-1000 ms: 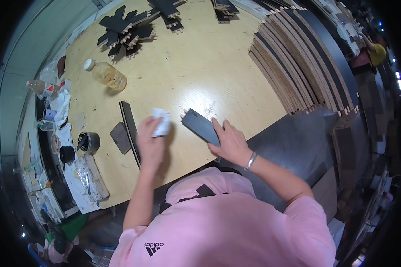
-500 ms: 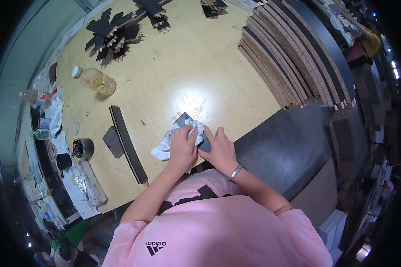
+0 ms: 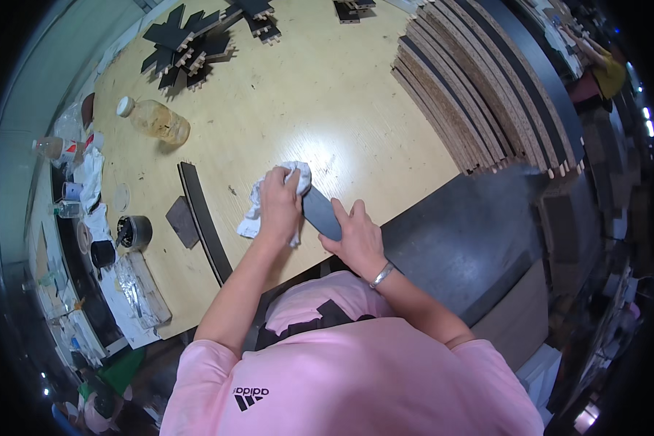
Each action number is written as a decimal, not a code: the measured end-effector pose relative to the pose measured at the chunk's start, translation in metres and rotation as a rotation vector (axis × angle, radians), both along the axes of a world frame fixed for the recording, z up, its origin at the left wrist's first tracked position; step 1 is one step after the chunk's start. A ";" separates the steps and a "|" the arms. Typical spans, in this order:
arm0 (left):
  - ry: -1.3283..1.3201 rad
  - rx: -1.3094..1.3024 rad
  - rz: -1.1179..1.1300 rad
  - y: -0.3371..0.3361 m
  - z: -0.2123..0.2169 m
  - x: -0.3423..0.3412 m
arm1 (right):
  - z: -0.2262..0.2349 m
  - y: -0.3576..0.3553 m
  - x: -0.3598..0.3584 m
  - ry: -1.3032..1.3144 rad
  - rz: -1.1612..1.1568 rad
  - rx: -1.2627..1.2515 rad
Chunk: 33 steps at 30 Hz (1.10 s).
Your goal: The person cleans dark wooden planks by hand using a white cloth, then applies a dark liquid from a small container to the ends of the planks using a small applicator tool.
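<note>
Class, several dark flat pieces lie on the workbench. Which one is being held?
The short dark panel under the white cloth: the right hand steadies it, the left hand presses the cloth on it. The others lie untouched.

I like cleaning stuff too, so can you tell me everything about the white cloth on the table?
The crumpled white cloth looks soft and wrinkled, bunched into folds rather than spread flat. It lies on the pale wooden table near its front edge. The left hand presses down on top of it, covering its middle, so cloth shows past the fingers and hangs out toward the wrist side. One end lies against the small dark flat panel, which the right hand holds steady. No stains can be made out.
</note>
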<state>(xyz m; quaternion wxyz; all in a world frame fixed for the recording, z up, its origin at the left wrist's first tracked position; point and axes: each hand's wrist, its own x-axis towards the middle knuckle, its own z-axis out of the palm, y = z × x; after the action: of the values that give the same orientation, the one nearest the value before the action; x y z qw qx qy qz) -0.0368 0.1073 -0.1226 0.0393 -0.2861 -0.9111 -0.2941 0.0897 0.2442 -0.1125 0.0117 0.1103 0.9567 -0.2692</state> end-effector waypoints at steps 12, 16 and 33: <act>0.073 0.016 -0.052 0.003 -0.016 0.021 | -0.001 0.006 -0.004 -0.038 0.030 0.000; 0.159 0.016 -0.062 -0.008 -0.019 0.005 | 0.001 0.002 -0.003 -0.012 0.024 -0.007; 0.111 -0.019 -0.168 0.004 0.002 0.015 | -0.001 0.005 -0.006 -0.042 0.008 -0.029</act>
<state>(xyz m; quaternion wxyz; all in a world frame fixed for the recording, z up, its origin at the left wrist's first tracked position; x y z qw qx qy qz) -0.0218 0.1114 -0.1209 0.0625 -0.3776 -0.8831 -0.2714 0.0838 0.2497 -0.1132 0.0343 0.1119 0.9526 -0.2808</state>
